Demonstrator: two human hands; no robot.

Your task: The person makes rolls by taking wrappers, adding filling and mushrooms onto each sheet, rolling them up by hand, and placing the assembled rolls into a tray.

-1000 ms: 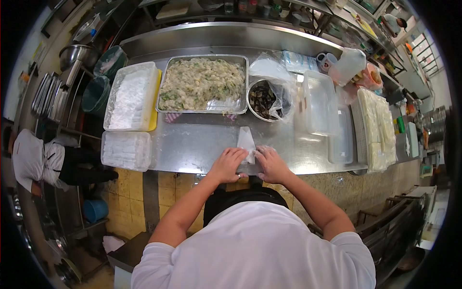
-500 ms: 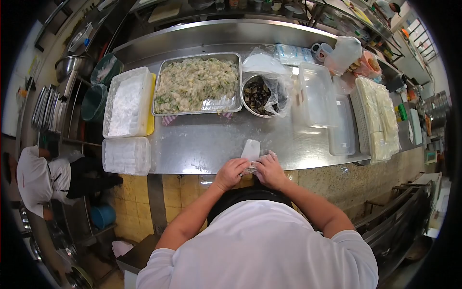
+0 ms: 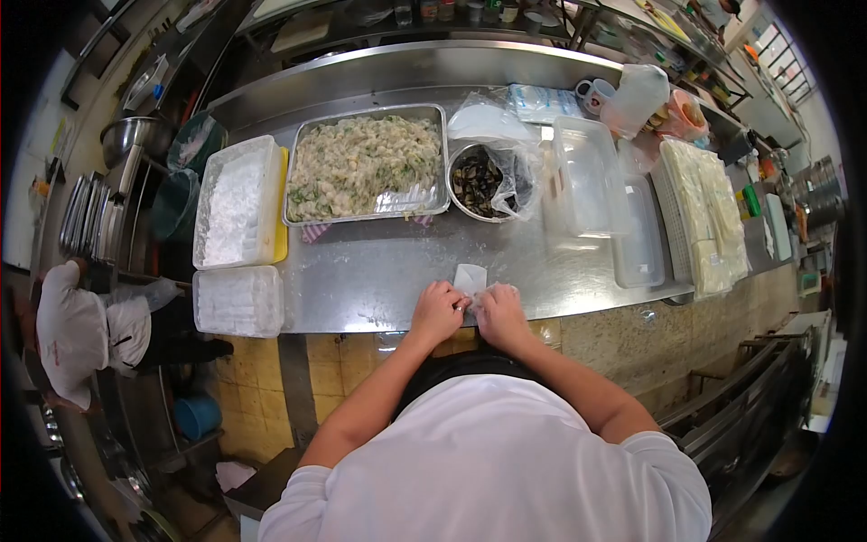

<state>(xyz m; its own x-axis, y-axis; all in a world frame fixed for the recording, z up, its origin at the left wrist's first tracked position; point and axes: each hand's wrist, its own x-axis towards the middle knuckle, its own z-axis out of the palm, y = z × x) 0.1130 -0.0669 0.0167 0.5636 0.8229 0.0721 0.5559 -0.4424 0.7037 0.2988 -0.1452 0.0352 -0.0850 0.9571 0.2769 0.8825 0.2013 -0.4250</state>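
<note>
At the front edge of the steel table, both my hands work on a thin white wrapper [image 3: 470, 277]. Its far part lies flat on the metal, while the near part is folded between my fingers. My left hand [image 3: 439, 311] pinches the wrapper's left side, and my right hand [image 3: 501, 314] grips the right side. What the fold encloses is hidden by my fingers. Beyond them, a metal tray [image 3: 368, 219] holds a pale chopped filling with green bits. Beside it stands a bowl [image 3: 479, 215] of dark sliced pieces, partly covered by a plastic bag. Round white sheets [image 3: 488, 122] lie behind the bowl.
On the left are a white-powder tub [image 3: 275, 212] and a smaller container [image 3: 238, 301] of floury white rolls. Clear plastic boxes [image 3: 587, 181] and a basket [image 3: 679, 217] with pale wrapped stacks stand right. A person in white [image 3: 70, 334] is at far left.
The wrapper's flat part looks shorter, with more of it folded toward me. My hands have shifted slightly forward on the table. The view has tilted a little.
</note>
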